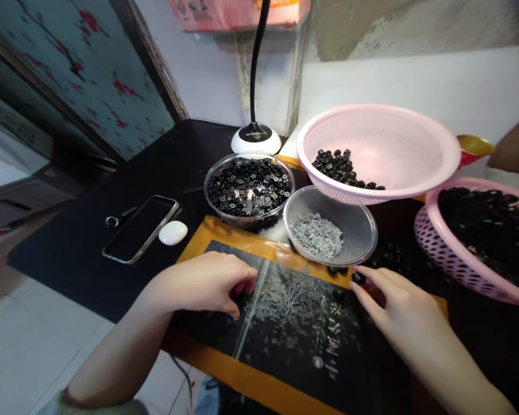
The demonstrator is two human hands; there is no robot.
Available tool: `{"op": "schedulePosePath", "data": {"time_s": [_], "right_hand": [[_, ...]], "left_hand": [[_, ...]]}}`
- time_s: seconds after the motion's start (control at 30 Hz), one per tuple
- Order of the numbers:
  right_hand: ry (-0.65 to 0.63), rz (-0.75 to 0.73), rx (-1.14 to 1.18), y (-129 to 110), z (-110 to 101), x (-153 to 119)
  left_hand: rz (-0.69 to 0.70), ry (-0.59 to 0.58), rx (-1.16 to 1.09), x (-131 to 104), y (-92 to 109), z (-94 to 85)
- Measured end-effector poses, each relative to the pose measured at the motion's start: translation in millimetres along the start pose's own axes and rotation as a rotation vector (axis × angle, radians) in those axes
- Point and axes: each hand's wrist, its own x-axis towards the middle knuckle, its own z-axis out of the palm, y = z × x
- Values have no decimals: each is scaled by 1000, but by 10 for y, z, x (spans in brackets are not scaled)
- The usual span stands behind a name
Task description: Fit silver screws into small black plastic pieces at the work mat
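With the right hand point(398, 300) we are pinching a small, dark piece point(358, 278) between thumb and fingertip, near the far edge of an orange board point(218, 369). The left hand point(207, 282) is curling inward over a smooth dark sheet point(281, 360) lying on that board; we are not managing to tell whether its fingers are gripping anything.

Thin silver-grey metal pins point(292, 294) are lying in a loose heap on the sheet between the hands. Just behind, a smooth translucent bowl point(365, 230) is holding many more. Beside it a clear round bowl point(248, 218) is brimming with flat black discs point(246, 184), some showing a central hole. A pink perforated colander point(398, 127) is overlapping the pin bowl's far side, with glossy black lumps point(337, 167) clustering at its left. To the right, a pink lattice basket point(450, 253) is carrying a heap of shiny black pieces. A phone point(140, 229) and a white oval object point(173, 233) are resting well left, and a white lamp base point(256, 140) is standing behind the disc bowl.

The picture edge is cutting off the basket and the lamp's stalk. The colander is partly hiding a red-and-gold object point(473, 150). White markings on the sheet are staying too blurred for us to read.
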Motion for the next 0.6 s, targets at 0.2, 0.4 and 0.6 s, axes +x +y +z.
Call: {"op": "schedulePosePath", "data": {"time_s": [0.2,0.4,0.6], "right_hand": [[27,-164,54,-279,8,-18],[-85,-420,165,-553,262,-50],[-91,-505,78,-539,381,-50]], "left_hand": [[162,88,-81,132,40,51],[251,185,-397,257,137,135],[162,75,-1240,438,269,340]]}}
